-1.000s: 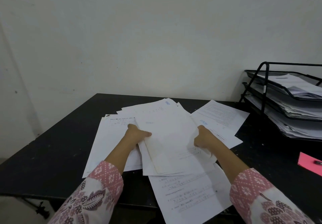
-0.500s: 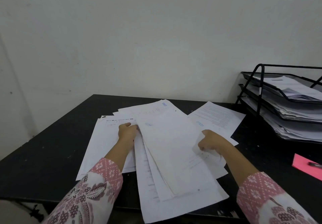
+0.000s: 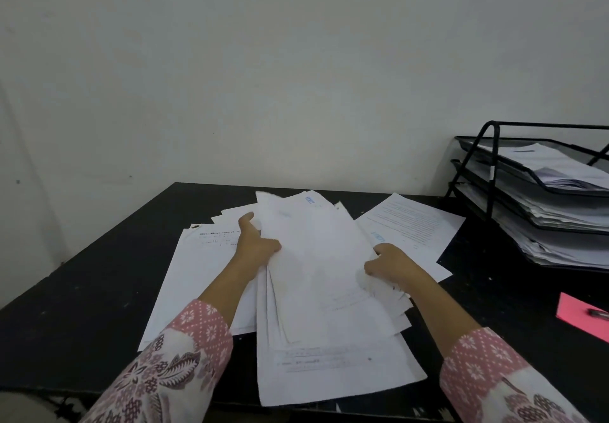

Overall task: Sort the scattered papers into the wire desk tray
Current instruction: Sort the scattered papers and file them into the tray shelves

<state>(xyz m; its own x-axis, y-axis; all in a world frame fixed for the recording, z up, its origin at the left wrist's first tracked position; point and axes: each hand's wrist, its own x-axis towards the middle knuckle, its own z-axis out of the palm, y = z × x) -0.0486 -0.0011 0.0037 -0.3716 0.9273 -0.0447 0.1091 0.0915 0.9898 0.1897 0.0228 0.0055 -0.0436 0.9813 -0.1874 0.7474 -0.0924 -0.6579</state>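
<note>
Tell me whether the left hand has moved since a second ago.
Yes. The left hand now grips the paper stack's left edge, farther from the handwritten sheet.

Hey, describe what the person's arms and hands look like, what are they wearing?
Both hands, left hand and right hand, are bare, with no visible rings or watch. The long sleeves have pink cuffs with white diamond flower dots, then cream fabric with dark maroon leaf motifs.

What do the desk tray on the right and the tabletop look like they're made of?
Desk tray: black metal, probably wire and mesh, matte; thin rod frame and see-through tier walls suggest it.
Tabletop: hard black board, likely painted or laminated wood; dull sheen with pale scuffs and specks. Uncertain.
</note>
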